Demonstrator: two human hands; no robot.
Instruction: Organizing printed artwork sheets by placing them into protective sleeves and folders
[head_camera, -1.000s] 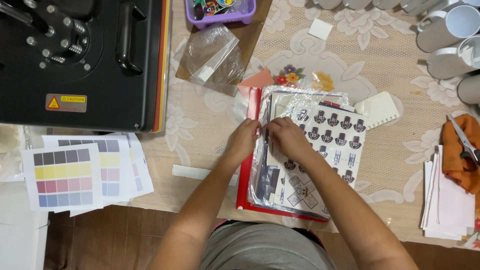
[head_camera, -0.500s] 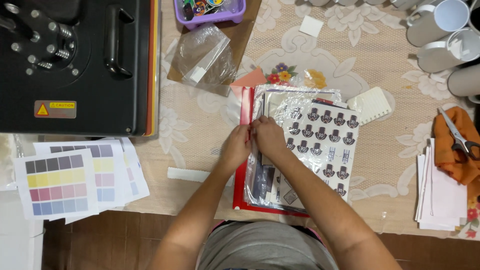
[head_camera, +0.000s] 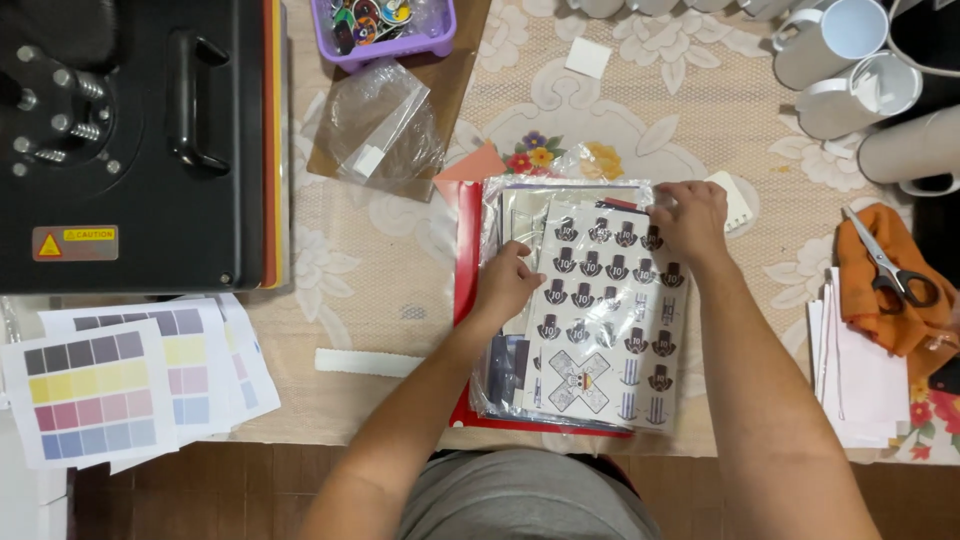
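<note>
Seen from above, a person works at a surface (head_camera: 400, 240) covered with a beige patterned cloth. Near the middle of the front edge lies a red folder (head_camera: 463, 270) with a stack of clear plastic sleeves on it. On top of the stack sits a printed sheet (head_camera: 605, 330) showing rows of small dark badge-like pictures and a crossed emblem near its lower end.

The left hand (head_camera: 507, 285) rests on the left side of the stack, fingers curled and pressing down on the plastic beside the sheet's left edge; it pins rather than lifts. The right hand (head_camera: 690, 220) is at the sheet's far right corner, fingers bent and pinching that corner.

A large black press machine (head_camera: 130, 140) fills the far left corner of the surface. In front of it, at the front left corner, lie colour test prints (head_camera: 90, 395) with grey, yellow, pink and blue bars. A purple tray (head_camera: 385, 30) of small colourful bits stands at the far edge, and a crumpled clear bag (head_camera: 380, 125) lies just in front of it on brown card. White mugs (head_camera: 850, 60) are grouped at the far right corner. Along the right edge, scissors (head_camera: 890, 265) lie on an orange cloth (head_camera: 880, 300), beside a pile of white paper (head_camera: 855, 385). A white strip (head_camera: 370, 362) lies left of the folder.
</note>
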